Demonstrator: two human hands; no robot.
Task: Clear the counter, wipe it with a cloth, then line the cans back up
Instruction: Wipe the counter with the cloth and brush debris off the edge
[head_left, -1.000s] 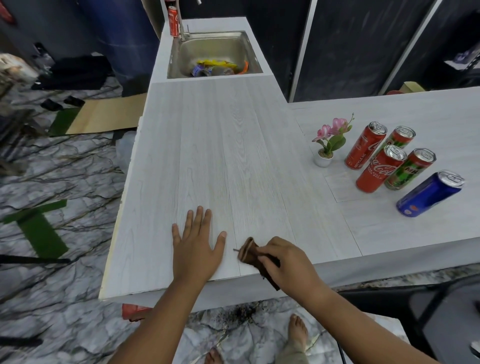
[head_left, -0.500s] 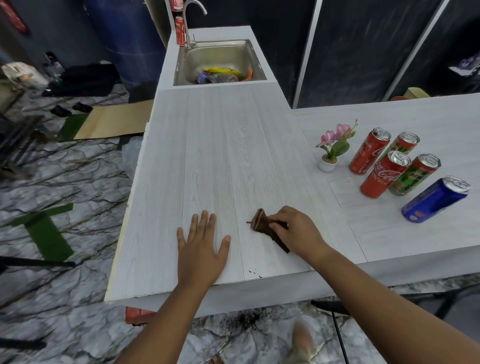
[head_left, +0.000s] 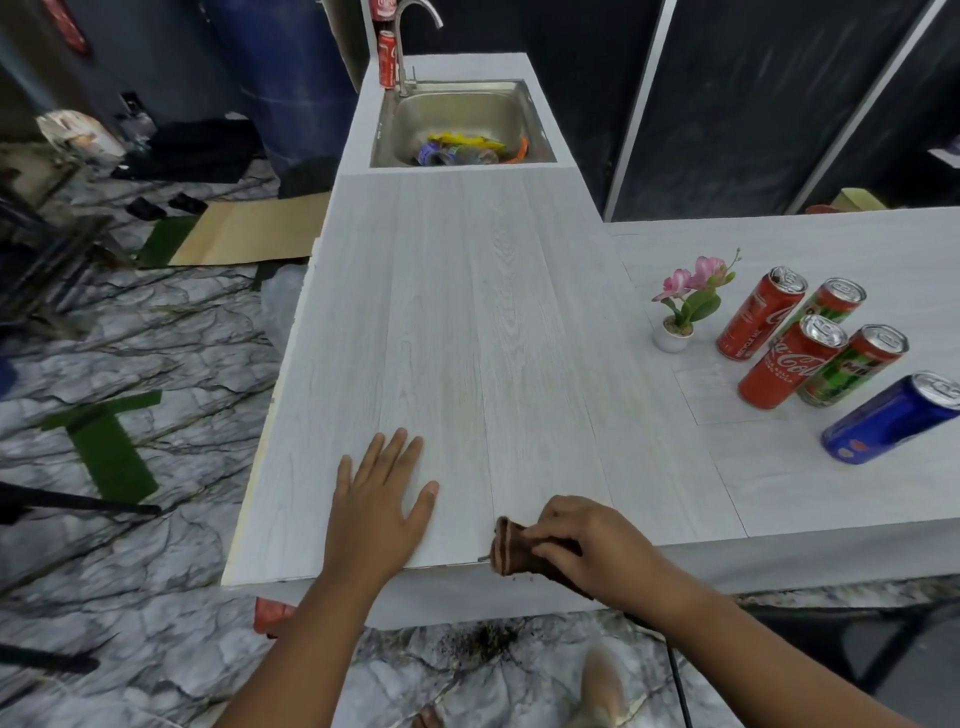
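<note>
- White wood-grain bench (head_left: 467, 312), L-shaped.
- Left hand (head_left: 376, 512): flat on bench near front edge, fingers straight.
- Right hand (head_left: 592, 545): grips folded brown cloth (head_left: 511, 545) at front edge, just right of left hand.
- Five cans (head_left: 789, 364): grouped upright, well beyond and right of right hand.

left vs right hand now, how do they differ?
The left hand lies flat on the counter, fingers spread, holding nothing; the right hand is curled around the brown cloth. The left hand rests on the surface; the right hand straddles the front edge. Both are bare.
</note>
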